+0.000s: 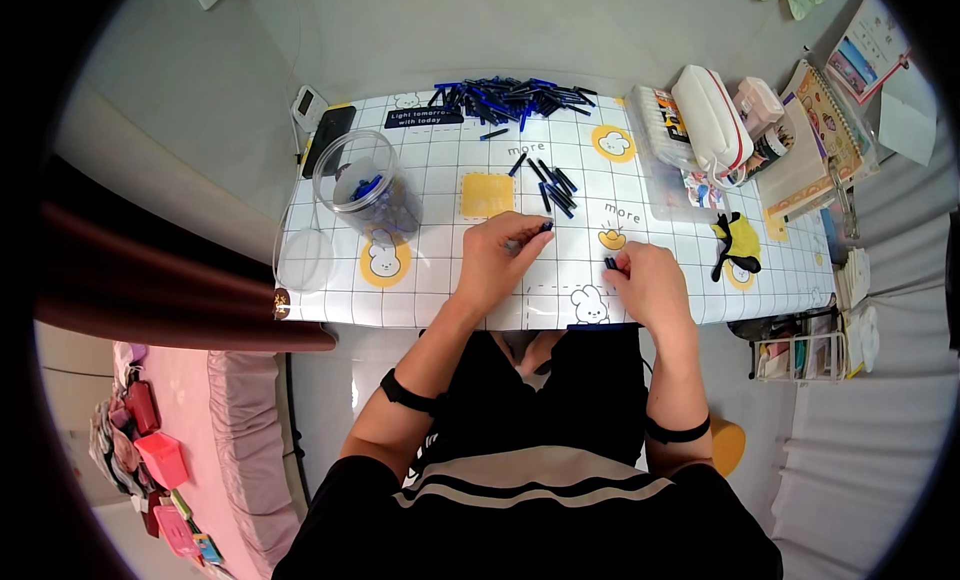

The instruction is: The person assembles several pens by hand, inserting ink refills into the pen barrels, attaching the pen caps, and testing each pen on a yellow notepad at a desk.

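My left hand (503, 258) is over the middle of the table, thumb and fingers pinched on a small dark blue piece (547, 226). To its right, my right hand (652, 283) pinches another short dark piece (611, 264) between thumb and fingertips. Both pieces are mostly covered by the fingers, and the hands are apart. Just beyond them lies a small group of slim dark blue tubes (558, 188), which look like ink cartridges. A large heap of similar tubes (515, 102) spreads along the table's far edge. At left, a clear round jar (398, 215) has some blue pieces inside.
A round clear lid (305, 260) lies left of the jar, and a black phone (328, 140) behind it. At right are a clear plastic box (660, 195), a white pouch (712, 120), a yellow-and-black item (738, 242) and upright notebooks (825, 130). A grid-patterned cover (450, 280) lies on the table.
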Action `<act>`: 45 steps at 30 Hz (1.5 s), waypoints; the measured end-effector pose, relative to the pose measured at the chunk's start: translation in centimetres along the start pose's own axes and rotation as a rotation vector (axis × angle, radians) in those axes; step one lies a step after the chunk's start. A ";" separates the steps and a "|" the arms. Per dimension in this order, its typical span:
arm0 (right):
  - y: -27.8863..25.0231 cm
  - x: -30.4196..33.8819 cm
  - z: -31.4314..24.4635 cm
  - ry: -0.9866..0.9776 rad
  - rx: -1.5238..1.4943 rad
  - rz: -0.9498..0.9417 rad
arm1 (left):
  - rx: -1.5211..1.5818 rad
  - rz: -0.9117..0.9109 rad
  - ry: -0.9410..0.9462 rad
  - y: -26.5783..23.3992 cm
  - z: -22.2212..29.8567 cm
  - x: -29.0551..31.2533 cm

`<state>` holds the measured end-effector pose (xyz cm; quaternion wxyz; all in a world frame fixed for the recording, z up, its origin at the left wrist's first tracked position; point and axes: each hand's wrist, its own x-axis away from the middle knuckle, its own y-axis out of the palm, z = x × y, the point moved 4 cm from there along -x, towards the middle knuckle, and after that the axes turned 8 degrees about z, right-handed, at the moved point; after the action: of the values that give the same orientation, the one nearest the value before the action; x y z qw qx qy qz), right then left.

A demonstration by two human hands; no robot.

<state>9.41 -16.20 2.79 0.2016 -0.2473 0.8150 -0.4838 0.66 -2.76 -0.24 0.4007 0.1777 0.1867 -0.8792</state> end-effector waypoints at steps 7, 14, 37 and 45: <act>2.9 -1.9 -0.9 -0.154 -0.528 -0.012 | -0.012 -0.012 -0.018 -0.1 -0.1 -0.1; 4.1 -2.8 -2.5 -0.425 -0.744 0.141 | 0.125 -0.006 -0.078 -0.3 -1.3 -0.2; 4.4 -2.2 -2.6 -0.427 -0.733 0.277 | -0.036 -0.007 -0.095 -0.8 -0.1 0.1; 4.5 -2.2 -2.5 -0.410 -0.731 0.284 | -0.048 -0.002 -0.056 -0.6 -0.1 0.0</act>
<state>8.81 -11.28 0.08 0.3227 -0.2788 0.9016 -0.0724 0.16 -2.34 -0.22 0.4091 0.1434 0.1966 -0.8795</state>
